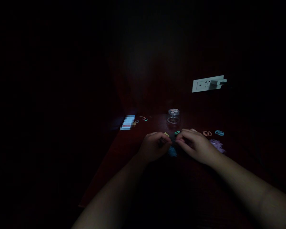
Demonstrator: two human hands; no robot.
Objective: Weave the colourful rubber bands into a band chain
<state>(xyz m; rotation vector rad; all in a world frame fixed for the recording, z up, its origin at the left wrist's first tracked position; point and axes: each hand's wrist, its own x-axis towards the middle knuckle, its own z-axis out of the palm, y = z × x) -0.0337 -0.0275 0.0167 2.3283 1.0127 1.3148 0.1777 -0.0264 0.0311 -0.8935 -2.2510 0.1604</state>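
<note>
Above the dark red table, my left hand (154,147) and my right hand (197,145) face each other, fingertips pinched close together. A thin, faint strand seems to run between them, too small and dim to name. Just beyond the fingers lie a small yellow piece (166,135) and a small green piece (177,132). Beneath the fingertips sits a blue heap (173,151) of fine pieces. Beside my right wrist is a pale purple heap (218,145), partly covered by the hand. Orange rings (207,133) and blue rings (219,132), like hair ties, lie beyond it.
A clear lidded jar (173,117) stands behind my hands. To the far left lies a lit rectangular screen (128,122), blurred out, with several small coloured rings (144,119) nearby. A wall socket (207,84) holds a plug. The table's left edge (101,170) shows; surroundings are very dark.
</note>
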